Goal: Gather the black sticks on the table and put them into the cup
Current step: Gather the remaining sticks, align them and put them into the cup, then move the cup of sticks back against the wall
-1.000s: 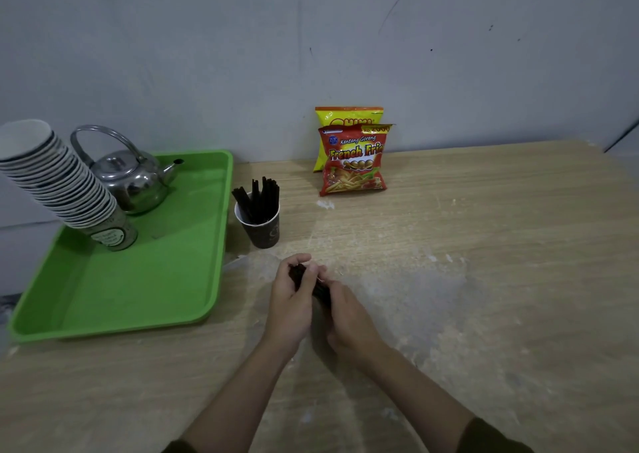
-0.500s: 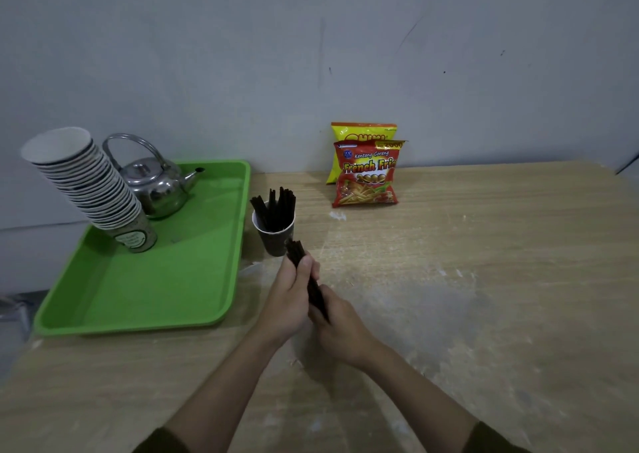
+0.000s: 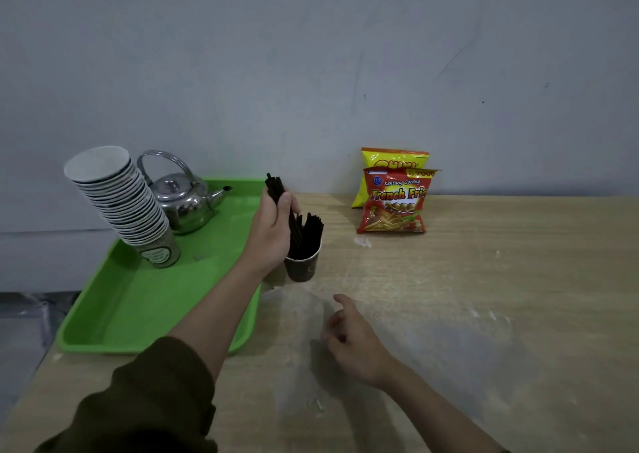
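In the head view, the left hand (image 3: 273, 231) is wrapped around a bundle of black sticks (image 3: 276, 189), fingers and thumb pressed together on the middle of the bundle. The lower ends dip into the cup (image 3: 301, 267), which already stands full of other sticks. The cup sits on the table (image 3: 484, 297), just beside the green tray (image 3: 145, 300).

The sticks look thin, light and stiff, and probably smooth, so a loose bundle could fan out or slip. Holding them around the middle, as here, seems the safest place, keeping the ends together as they enter the cup. The paper cup is likely light and could tip if nudged.

The right hand (image 3: 356, 342) hovers low above the table, fingers loosely curled, holding nothing. No loose sticks show on the table.
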Demonstrator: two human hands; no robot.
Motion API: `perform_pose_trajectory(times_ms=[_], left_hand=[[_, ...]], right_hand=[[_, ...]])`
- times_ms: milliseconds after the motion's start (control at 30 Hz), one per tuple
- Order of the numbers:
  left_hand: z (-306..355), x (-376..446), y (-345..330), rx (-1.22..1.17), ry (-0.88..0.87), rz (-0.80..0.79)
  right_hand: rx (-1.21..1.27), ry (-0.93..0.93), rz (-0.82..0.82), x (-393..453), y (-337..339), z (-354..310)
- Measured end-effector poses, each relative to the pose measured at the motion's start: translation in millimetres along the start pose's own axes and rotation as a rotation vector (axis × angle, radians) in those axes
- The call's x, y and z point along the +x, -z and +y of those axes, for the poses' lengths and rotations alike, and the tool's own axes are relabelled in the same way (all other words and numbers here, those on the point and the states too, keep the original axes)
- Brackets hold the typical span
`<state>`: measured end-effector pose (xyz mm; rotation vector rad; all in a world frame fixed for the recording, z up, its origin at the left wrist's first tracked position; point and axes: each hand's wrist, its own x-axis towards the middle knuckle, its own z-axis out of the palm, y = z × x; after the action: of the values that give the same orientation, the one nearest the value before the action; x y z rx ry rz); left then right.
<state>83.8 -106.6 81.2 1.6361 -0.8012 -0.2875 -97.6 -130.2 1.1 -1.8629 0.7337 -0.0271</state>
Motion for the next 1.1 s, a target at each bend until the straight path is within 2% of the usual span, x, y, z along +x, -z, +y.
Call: perform_pose_trajectory(times_ms=[167,400,733,900,1000,1100], left_hand=[[-18,1,-2,0.141,-0.006,-0.098],[-24,-6,2,0.099,0.008,-0.221],[-18,-15,21,0.163,-0.017,-0.191],[-24,-30,22,-0.013,0.235,-0.083],[-26,-40,19,0.012,0.312,-0.154],[-29,-43,18,0.049,0.301,-0.246]], right_hand=[[-0.011,0.003,-0.029,5,9,-2],[0.023,-0.005,0.045,24,14,-4],[0.027,0.031,0.125,41,33,-19],[-0.075,0.146,0.194,57,40,-37],[-0.115,0.186,0.155,69,43,-48],[-0.185,0.234,0.174,78,42,-59]])
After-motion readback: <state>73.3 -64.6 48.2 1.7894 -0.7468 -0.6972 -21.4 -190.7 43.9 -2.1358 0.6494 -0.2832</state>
